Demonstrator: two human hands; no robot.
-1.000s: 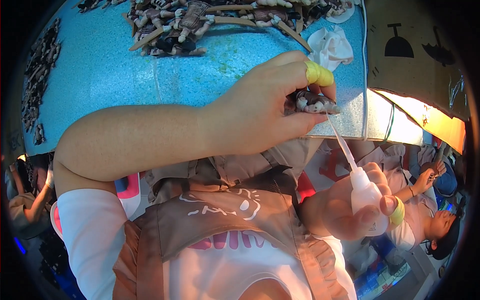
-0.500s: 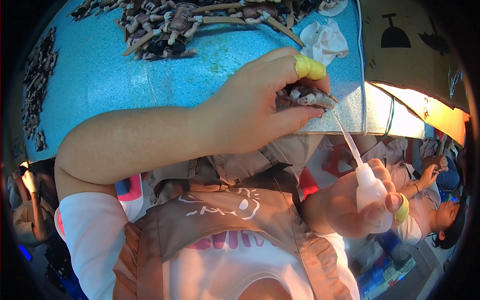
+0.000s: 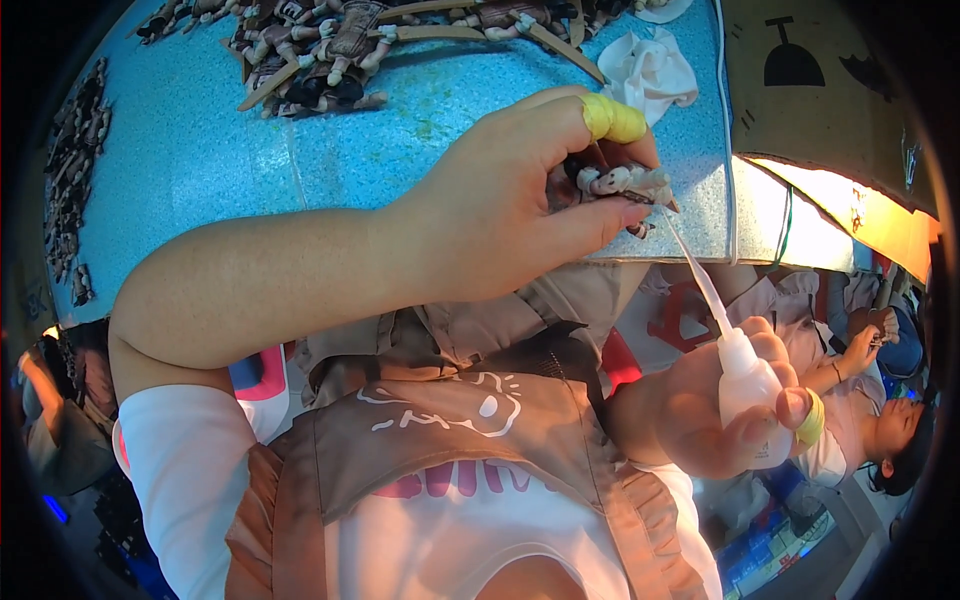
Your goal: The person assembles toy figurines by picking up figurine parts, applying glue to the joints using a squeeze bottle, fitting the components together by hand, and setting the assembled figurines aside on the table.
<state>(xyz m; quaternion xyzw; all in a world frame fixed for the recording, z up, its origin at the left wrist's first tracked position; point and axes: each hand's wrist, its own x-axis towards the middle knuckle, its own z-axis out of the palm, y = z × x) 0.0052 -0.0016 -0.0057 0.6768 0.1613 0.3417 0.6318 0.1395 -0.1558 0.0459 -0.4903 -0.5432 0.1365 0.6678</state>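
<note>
Head view, one moment at a blue speckled worktable (image 3: 200, 170): left hand (image 3: 500, 215) is pinching a small brown-and-cream figurine (image 3: 620, 183) between thumb and fingers, the index fingertip wearing a yellow finger guard (image 3: 612, 118), and is holding the piece just above the near table edge; right hand (image 3: 720, 410) is closing around a white squeeze bottle (image 3: 750, 395) down at lap level, its long thin nozzle (image 3: 695, 275) slanting upward so that the tip is reaching the underside of the figurine, touching it or very nearly so, which I cannot settle from here. A yellow band is also showing on one finger of the right hand. Whether anything is leaving the nozzle cannot be told. Further back, a heap of similar figurines and narrow tan sticks (image 3: 330, 45) is lying on the table, a dark row of small parts (image 3: 75, 170) is running along the far left side, and a crumpled white cloth (image 3: 650, 65) is sitting near the upper right. By my judgement this one piece is being treated now, mid-step; how many of the heaped pieces are already done and how many are waiting cannot be told from their look. Another person (image 3: 880, 420) is sitting at lower right, apart from this work
</note>
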